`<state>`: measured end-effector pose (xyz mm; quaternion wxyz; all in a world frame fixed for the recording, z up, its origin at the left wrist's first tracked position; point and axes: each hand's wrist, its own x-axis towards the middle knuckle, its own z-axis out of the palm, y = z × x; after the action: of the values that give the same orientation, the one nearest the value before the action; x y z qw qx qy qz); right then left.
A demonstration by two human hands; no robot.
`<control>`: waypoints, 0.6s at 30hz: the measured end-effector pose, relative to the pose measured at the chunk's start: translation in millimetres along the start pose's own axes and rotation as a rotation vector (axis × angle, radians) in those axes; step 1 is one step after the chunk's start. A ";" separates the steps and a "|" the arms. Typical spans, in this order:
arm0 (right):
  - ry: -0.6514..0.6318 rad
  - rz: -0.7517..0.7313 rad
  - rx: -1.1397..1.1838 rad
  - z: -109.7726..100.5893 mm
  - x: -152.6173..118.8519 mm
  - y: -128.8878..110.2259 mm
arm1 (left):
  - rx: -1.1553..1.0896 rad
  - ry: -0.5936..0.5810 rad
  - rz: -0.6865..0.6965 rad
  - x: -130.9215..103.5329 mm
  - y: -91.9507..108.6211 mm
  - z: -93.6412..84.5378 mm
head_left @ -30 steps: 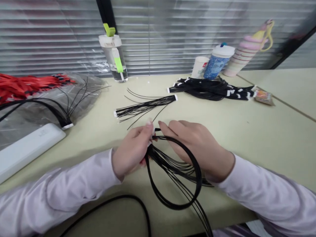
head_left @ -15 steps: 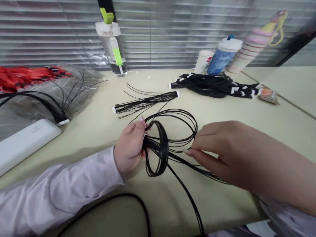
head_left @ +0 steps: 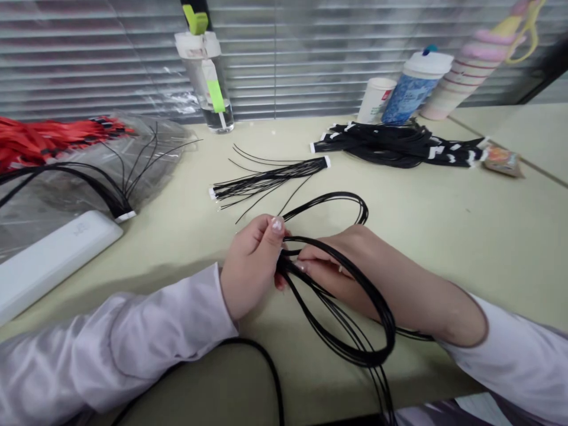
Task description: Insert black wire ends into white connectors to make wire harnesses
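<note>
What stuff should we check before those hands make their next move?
1. Left hand gripping the black wires: ok.
2. Right hand pinching a wire: cannot tell; its fingertips are among the wires.
3. Held wires all neatly together: not ok; they spread in loops and loose strands.
4. No tangles inside the loops: cannot tell.
5. Clear bottle standing away from both hands: ok.

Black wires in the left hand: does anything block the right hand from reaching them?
Nothing visible does: the right hand has its fingers at the black wires, close beside the left hand. One wire loop crosses in front of the right hand, as the camera sees it.
</note>
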<state>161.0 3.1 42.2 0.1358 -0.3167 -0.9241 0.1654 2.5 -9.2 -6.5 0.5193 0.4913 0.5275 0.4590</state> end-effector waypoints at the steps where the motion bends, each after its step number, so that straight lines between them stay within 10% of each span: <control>1: 0.012 -0.033 0.001 0.7 0.1 0.3 | 0.008 -0.003 0.014 -0.8 0.6 -0.2; 18: -0.017 0.025 -0.243 10.9 -1.5 -1.1 | 0.140 -0.011 0.023 0.1 6.2 0.1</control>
<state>157.7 -1.0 32.5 0.0867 -0.3408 -0.9344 0.0565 2.9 -8.5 -0.4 0.4814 0.5350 0.5496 0.4243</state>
